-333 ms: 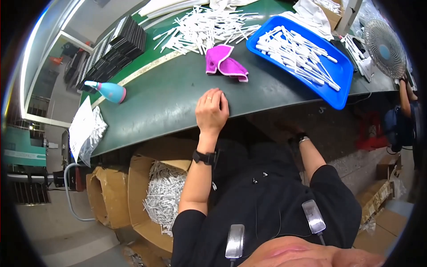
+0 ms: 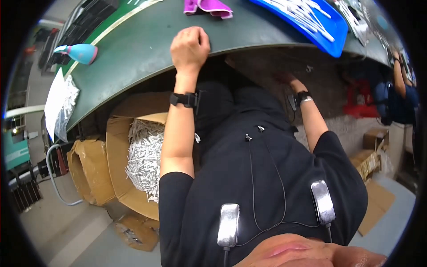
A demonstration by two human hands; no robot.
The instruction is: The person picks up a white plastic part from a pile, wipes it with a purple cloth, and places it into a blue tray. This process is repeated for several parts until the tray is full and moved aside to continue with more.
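Observation:
My left hand [image 2: 189, 46] rests on the green tabletop [image 2: 133, 49] near its front edge. Its fingers are curled into a loose fist, seen from the back, and nothing sticks out of it. A black strap is round that wrist. Beyond the hand lies a purple cloth [image 2: 209, 8] with a pale border. My right hand [image 2: 287, 80] is low beside my right thigh, beyond the table's front edge. It is dark and blurred, so its fingers cannot be made out. To the right, a blue tray [image 2: 339, 42] holds several white swab-like sticks [image 2: 307, 20].
A turquoise spray bottle [image 2: 83, 53] lies at the left, near a clear bag of white pieces [image 2: 70, 100]. Below the table, a cardboard box [image 2: 118, 167] holds many white sticks. Another person's arm [image 2: 399, 78] shows at far right, near a red stool [image 2: 360, 100].
The view has tipped down toward my body, so the table things sit higher and the stick pile is out of view. My left hand looks more tightly curled.

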